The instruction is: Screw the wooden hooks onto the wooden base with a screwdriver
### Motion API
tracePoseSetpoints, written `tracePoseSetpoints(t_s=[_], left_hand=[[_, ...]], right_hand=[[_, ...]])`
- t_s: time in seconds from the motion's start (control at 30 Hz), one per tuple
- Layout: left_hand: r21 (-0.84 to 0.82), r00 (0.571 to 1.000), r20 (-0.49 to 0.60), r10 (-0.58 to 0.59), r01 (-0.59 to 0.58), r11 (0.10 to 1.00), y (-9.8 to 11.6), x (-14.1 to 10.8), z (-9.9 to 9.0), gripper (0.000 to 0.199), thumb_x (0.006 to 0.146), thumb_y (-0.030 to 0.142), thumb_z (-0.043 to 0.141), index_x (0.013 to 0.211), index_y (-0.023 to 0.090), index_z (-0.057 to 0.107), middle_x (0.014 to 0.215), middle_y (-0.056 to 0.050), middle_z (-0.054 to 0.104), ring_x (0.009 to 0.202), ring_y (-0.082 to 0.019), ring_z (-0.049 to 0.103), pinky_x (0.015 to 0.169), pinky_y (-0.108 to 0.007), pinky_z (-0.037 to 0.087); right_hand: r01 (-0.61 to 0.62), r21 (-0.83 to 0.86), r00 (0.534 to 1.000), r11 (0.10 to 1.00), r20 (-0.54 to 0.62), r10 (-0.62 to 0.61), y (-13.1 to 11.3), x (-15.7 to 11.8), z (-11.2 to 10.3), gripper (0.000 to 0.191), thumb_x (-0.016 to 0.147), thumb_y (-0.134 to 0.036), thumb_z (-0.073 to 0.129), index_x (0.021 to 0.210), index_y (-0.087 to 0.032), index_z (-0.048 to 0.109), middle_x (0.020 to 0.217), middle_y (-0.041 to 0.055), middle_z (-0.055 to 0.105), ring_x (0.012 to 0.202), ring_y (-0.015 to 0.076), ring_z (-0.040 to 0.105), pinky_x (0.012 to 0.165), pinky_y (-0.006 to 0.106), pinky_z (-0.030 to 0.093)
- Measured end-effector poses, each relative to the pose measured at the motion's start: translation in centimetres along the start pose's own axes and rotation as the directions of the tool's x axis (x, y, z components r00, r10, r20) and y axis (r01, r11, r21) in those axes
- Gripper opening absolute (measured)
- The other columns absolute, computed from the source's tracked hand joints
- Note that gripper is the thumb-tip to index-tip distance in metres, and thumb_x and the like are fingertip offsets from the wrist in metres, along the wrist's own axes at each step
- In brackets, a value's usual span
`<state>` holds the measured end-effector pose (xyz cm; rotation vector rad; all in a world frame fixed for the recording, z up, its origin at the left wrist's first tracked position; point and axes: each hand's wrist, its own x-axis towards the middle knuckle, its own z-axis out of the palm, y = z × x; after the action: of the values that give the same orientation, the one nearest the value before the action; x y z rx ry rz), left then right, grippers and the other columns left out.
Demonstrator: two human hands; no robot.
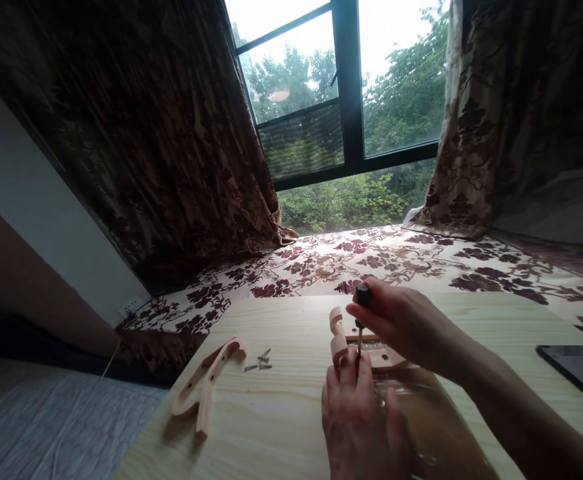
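My right hand (pixel 396 310) is closed around the black handle of a screwdriver (pixel 362 296), whose shaft points down. At its tip, the fingertips of my left hand (pixel 356 413) press together against a curved wooden piece (pixel 340 348); they partly hide the tip and whatever lies under it. This pale piece has dark holes and a rounded, hooked end, and a similar wooden piece (pixel 338 321) lies just behind it. Under and beside my left hand is a brown, flat item in clear plastic (pixel 431 413).
Several screws (pixel 262 362) lie loose on the pale wooden table (pixel 271 427). Left of them rest two more curved wooden pieces (pixel 208 383). A dark flat device (pixel 574 373) is at the right edge. Behind the table are a flowered cloth (pixel 316 260), curtains and a window.
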<state>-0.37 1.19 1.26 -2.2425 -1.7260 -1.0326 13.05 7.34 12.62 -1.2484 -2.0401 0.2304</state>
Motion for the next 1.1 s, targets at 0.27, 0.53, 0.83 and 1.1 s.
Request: tracePoseSetpoints(t_s=[0.27,0.53,0.83,1.1], left_hand=[[-0.071,0.992,-0.096,-0.079,0.072,0.995,1.1,-0.1,0.2,0.043,0.086,0.032,0.049,0.127,0.022,0.06,0.136,-0.001,0.056,0.12,-0.03,0.053,0.104,-0.047,0.043],[-0.093,0.988,-0.089,-0.123,0.115,0.989,1.4,-0.1,0.0,0.043,0.086,0.029,0.047,0.126,0.02,0.06,0.137,-0.002,0.055,0.125,-0.028,0.048,0.109,-0.045,0.036],[-0.097,0.989,-0.072,-0.128,0.121,0.988,1.5,-0.1,-0.2,0.043,0.087,0.031,0.046,0.126,0.02,0.06,0.136,-0.002,0.055,0.125,-0.027,0.049,0.11,-0.045,0.036],[0.048,0.991,-0.137,0.006,0.0,0.999,-0.5,-0.2,0.9,0.044,0.083,0.031,0.052,0.126,0.022,0.061,0.134,-0.004,0.058,0.117,-0.029,0.057,0.096,-0.043,0.05]], right_hand=[[0.054,0.124,0.996,0.991,0.06,-0.062,-0.5,-0.4,-0.9,0.011,0.089,-0.031,0.052,0.082,-0.024,0.049,0.067,-0.0033,0.054,0.057,0.0136,0.047,0.053,0.025,0.032],[0.002,0.121,1.0,0.993,0.01,-0.003,0.3,0.2,0.3,0.024,0.09,-0.038,0.052,0.073,-0.023,0.043,0.065,-0.0021,0.051,0.057,0.0142,0.045,0.055,0.027,0.034],[0.028,0.202,0.998,0.979,0.044,-0.038,-0.3,-0.3,-1.3,0.014,0.09,-0.034,0.051,0.082,-0.023,0.054,0.065,-0.0036,0.054,0.056,0.0127,0.046,0.054,0.024,0.036],[-0.005,0.134,0.999,0.991,-0.039,0.01,0.0,0.2,-0.2,0.02,0.09,-0.035,0.053,0.075,-0.022,0.048,0.061,-0.0034,0.051,0.054,0.0137,0.044,0.052,0.026,0.031]])
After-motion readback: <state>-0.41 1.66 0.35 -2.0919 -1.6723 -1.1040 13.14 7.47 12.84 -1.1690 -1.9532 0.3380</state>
